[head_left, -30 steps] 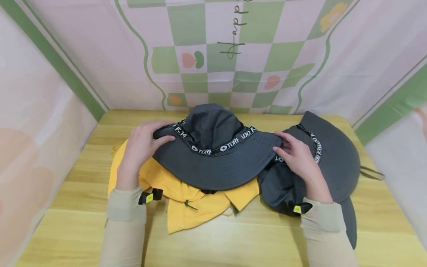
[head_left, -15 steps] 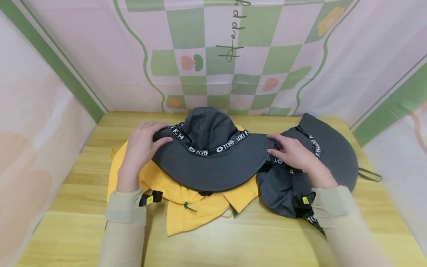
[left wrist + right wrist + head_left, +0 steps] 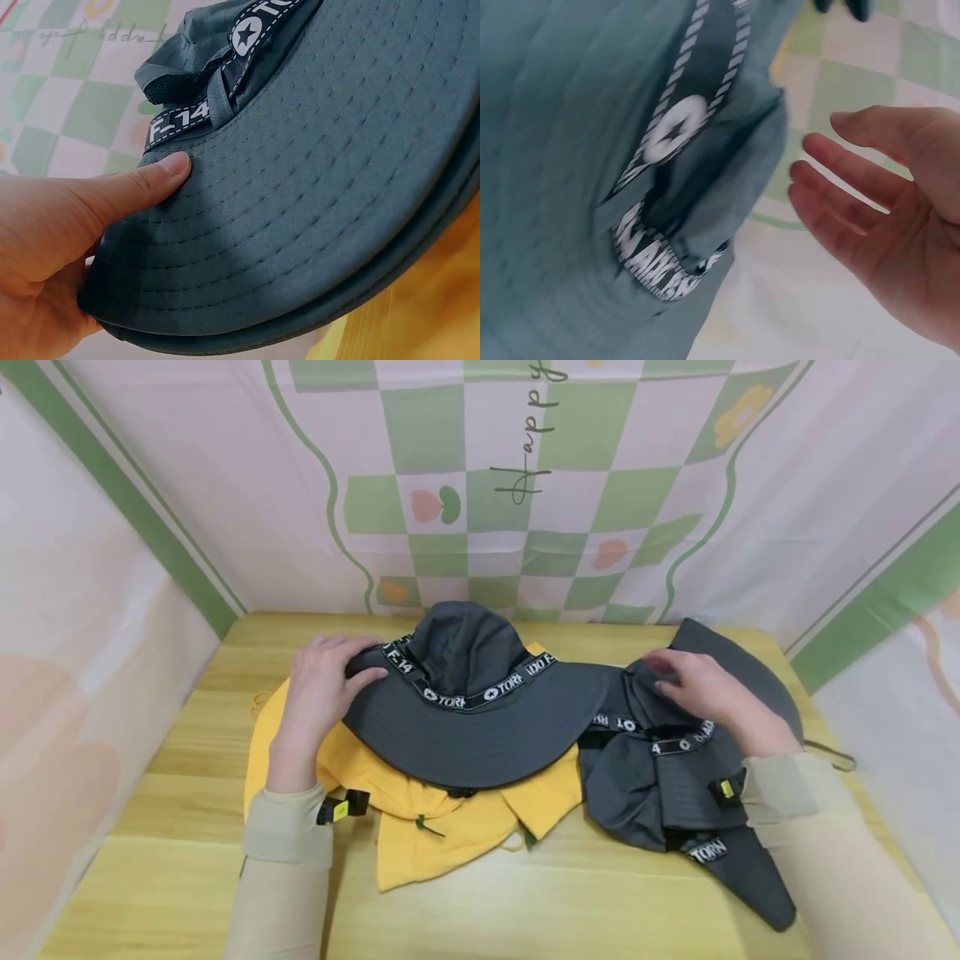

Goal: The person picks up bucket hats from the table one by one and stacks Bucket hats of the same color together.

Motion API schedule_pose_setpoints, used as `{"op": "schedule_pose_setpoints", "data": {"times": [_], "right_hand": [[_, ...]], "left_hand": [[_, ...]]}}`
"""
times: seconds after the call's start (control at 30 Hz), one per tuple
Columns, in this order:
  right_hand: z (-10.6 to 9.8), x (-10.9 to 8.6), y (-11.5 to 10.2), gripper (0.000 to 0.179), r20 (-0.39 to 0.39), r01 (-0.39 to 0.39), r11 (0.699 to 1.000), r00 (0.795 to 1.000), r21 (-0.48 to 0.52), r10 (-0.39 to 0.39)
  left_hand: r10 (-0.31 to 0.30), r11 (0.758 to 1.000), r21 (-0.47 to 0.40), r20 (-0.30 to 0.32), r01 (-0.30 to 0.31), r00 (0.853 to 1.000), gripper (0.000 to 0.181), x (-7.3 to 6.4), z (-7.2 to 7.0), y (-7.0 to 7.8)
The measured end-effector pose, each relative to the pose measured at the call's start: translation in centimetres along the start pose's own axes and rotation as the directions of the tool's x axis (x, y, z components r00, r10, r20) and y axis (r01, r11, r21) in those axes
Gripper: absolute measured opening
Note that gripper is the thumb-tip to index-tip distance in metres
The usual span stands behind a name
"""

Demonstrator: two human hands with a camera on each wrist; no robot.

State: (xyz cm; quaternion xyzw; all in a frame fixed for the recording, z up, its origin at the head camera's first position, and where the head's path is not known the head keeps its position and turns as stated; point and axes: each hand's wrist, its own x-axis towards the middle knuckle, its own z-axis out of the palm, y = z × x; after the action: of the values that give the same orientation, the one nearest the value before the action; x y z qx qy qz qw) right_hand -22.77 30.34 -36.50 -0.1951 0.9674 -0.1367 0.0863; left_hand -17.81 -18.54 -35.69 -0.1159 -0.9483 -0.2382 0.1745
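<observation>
A dark grey bucket hat (image 3: 480,743) with a black lettered band sits crown up over yellow fabric hats (image 3: 427,860). My left hand (image 3: 318,693) pinches its brim at the left side, thumb on top. The left wrist view shows a second brim edge under the hat's brim (image 3: 300,247). To the right, my right hand (image 3: 705,689) hovers at more dark grey hats (image 3: 630,793), fingers loosely bent and holding nothing. In the right wrist view, the right hand (image 3: 907,202) is apart from a dark hat (image 3: 570,187) with a lettered band.
Everything lies on a light wooden table (image 3: 525,910). Behind it hangs a checked green and white cloth (image 3: 502,502). A thin cord loop (image 3: 832,756) sticks out from the dark hats on the right. A green cord end (image 3: 429,827) shows on the yellow fabric.
My right hand has let go of the grey bucket hat's right brim and moved right, over the other dark hats. The left hand keeps its hold on the brim.
</observation>
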Motion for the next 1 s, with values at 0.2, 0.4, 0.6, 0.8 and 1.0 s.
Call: {"op": "schedule_pose_setpoints", "data": {"times": [0.2,0.4,0.6,0.8,1.0], "right_hand": [[1.2,0.6,0.8,0.041,-0.058,0.071,0.992,0.995,-0.102,-0.077],[1.8,0.9,1.1,0.046,-0.087,0.082,0.988,0.992,-0.128,-0.093],[2.4,1.4,1.1,0.057,-0.020,0.028,0.990,0.999,-0.140,-0.031],[3.3,1.6,1.3,0.064,0.007,0.064,0.975,0.998,-0.214,-0.064],[4.0,1.7,1.3,0.057,-0.038,0.130,0.952,0.989,-0.277,-0.146]], "left_hand": [[0.000,1.000,0.017,-0.001,0.000,1.000,0.038,0.0,0.1,-0.1],[0.010,1.000,0.019,-0.001,-0.010,1.000,0.038,0.0,0.1,0.0],[0.009,1.000,0.014,0.007,-0.009,1.000,0.038,0.1,0.1,0.1],[-0.007,1.000,0.014,0.015,0.007,1.000,0.039,0.0,0.1,0.3],[-0.025,1.000,0.020,0.025,0.024,0.999,0.040,0.0,0.0,0.2]]}}
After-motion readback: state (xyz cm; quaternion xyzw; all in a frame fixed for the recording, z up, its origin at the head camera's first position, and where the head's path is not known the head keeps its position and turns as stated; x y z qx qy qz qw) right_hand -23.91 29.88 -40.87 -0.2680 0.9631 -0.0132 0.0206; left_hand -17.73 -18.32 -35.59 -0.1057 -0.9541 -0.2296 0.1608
